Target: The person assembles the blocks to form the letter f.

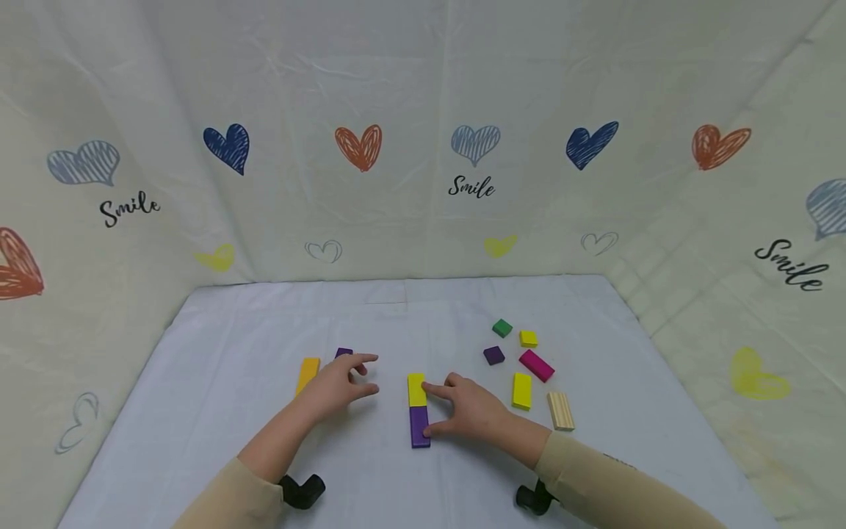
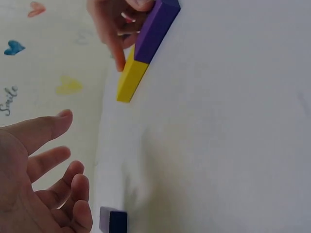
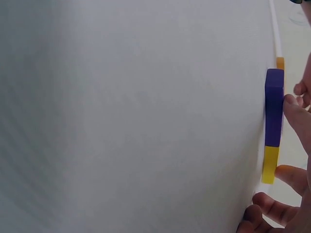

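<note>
A yellow block (image 1: 416,390) and a longer purple block (image 1: 419,427) lie end to end in one line on the white cloth. From the right side, my right hand (image 1: 477,410) touches the pair. Its index finger (image 1: 436,390) is at the yellow block and its thumb at the purple one, as the right wrist view also shows. My left hand (image 1: 337,388) is held off to the left, fingers spread and nothing in its grasp. Beneath and behind it are an orange block (image 1: 308,373) and a dark purple block (image 1: 344,352), both partly hidden.
On the right lie a green block (image 1: 502,328), a small yellow block (image 1: 528,339), a dark purple block (image 1: 493,355), a pink block (image 1: 537,365), a yellow block (image 1: 521,391) and a striped wooden block (image 1: 560,411). A heart-printed cloth (image 1: 410,220) hangs behind the table.
</note>
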### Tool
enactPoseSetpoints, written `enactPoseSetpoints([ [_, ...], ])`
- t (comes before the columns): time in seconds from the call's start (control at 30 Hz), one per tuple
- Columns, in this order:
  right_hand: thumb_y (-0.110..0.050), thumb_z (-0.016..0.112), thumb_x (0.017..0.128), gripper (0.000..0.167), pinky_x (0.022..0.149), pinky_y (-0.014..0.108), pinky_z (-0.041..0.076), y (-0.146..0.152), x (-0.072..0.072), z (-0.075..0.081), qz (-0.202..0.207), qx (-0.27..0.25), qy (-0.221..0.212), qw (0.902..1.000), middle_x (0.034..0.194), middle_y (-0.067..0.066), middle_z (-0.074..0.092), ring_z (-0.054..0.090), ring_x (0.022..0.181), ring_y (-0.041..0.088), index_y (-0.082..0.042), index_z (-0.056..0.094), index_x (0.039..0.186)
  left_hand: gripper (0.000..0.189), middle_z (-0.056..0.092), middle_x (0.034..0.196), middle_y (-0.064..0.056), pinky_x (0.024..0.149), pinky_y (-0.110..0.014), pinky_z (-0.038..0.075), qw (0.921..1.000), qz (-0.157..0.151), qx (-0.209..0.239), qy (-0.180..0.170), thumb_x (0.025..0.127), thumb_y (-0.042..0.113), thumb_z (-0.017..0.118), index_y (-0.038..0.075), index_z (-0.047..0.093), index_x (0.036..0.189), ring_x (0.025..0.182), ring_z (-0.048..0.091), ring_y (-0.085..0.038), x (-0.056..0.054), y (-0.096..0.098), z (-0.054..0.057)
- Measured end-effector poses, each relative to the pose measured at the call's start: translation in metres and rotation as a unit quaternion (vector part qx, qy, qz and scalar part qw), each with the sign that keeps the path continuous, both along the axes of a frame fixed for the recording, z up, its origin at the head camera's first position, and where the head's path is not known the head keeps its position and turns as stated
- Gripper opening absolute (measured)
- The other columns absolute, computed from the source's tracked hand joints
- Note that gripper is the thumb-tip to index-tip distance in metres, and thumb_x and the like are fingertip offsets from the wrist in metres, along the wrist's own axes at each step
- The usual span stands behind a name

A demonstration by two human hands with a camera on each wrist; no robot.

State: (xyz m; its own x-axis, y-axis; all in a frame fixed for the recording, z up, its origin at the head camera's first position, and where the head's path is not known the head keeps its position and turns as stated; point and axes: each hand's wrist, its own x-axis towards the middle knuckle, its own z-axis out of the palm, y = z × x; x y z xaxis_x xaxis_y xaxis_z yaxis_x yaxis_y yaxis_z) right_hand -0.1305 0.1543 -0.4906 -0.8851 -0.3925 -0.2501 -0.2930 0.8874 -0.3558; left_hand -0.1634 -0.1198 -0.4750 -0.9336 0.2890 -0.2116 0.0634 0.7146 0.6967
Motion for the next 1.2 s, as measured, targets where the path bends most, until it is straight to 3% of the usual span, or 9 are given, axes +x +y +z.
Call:
enactPoseSetpoints([
  [0.13, -0.066, 0.079, 0.070, 0.083, 0.069, 0.025, 0.048, 0.000, 0.000, -0.001, 0.003, 0.000, -0.003, 1.0000, 0.103, -0.002, 0.052, 0.050, 0.085, 0.012, -0.036, 0.053, 0.143, 0.056, 0.060, 0.108, -0.003, 0.069, -0.032, 0.047, 0.9997, 0.023, -0.001, 0.006, 0.086, 0.028, 0.078, 0.019, 0.060, 0.138, 0.090, 0.052, -0.019, 0.000, -0.023, 0.006],
  [0.33, -0.066, 0.079, 0.069, 0.083, 0.069, 0.025, 0.048, 0.000, 0.000, -0.003, 0.001, -0.001, -0.009, 1.0000, 0.103, -0.002, 0.053, 0.050, 0.085, 0.012, -0.037, 0.054, 0.143, 0.058, 0.059, 0.121, -0.009, 0.073, -0.035, 0.049, 0.9981, 0.054, -0.029, 0.010, 0.090, 0.028, 0.075, 0.016, 0.054, 0.142, 0.098, 0.053, -0.024, -0.001, -0.065, 0.009],
  [0.53, -0.067, 0.078, 0.069, 0.083, 0.070, 0.025, 0.048, 0.000, 0.001, -0.003, 0.002, 0.004, -0.001, 1.0000, 0.103, -0.002, 0.052, 0.049, 0.085, 0.012, -0.037, 0.054, 0.143, 0.062, 0.057, 0.125, -0.013, 0.076, -0.038, 0.052, 0.9950, 0.082, -0.052, -0.022, 0.090, 0.029, 0.073, 0.013, 0.049, 0.146, 0.105, 0.053, -0.029, -0.006, -0.093, 0.004],
  [0.67, -0.067, 0.078, 0.069, 0.083, 0.071, 0.026, 0.048, 0.000, 0.002, -0.002, 0.004, 0.001, -0.001, 1.0000, 0.103, -0.002, 0.052, 0.050, 0.086, 0.012, -0.037, 0.054, 0.143, 0.068, 0.056, 0.126, -0.016, 0.080, -0.041, 0.051, 0.9940, 0.082, -0.055, -0.048, 0.089, 0.032, 0.074, 0.011, 0.046, 0.148, 0.105, 0.054, -0.031, -0.011, -0.105, -0.002],
  [0.87, -0.066, 0.079, 0.069, 0.082, 0.070, 0.025, 0.048, 0.000, 0.003, 0.000, 0.004, -0.001, -0.007, 1.0000, 0.103, -0.002, 0.052, 0.050, 0.087, 0.012, -0.037, 0.054, 0.142, 0.076, 0.055, 0.126, -0.018, 0.082, -0.042, 0.049, 0.9949, 0.057, -0.052, -0.065, 0.087, 0.034, 0.076, 0.008, 0.041, 0.150, 0.098, 0.053, -0.029, -0.019, -0.114, -0.009],
  [1.2, -0.066, 0.079, 0.070, 0.082, 0.071, 0.026, 0.049, -0.001, 0.004, -0.001, 0.004, 0.002, -0.007, 1.0000, 0.104, -0.002, 0.053, 0.050, 0.088, 0.012, -0.038, 0.054, 0.142, 0.085, 0.053, 0.129, -0.017, 0.093, -0.049, 0.046, 0.9948, 0.024, -0.052, -0.084, 0.084, 0.036, 0.078, 0.007, 0.037, 0.152, 0.104, 0.051, -0.030, -0.024, -0.115, -0.011],
])
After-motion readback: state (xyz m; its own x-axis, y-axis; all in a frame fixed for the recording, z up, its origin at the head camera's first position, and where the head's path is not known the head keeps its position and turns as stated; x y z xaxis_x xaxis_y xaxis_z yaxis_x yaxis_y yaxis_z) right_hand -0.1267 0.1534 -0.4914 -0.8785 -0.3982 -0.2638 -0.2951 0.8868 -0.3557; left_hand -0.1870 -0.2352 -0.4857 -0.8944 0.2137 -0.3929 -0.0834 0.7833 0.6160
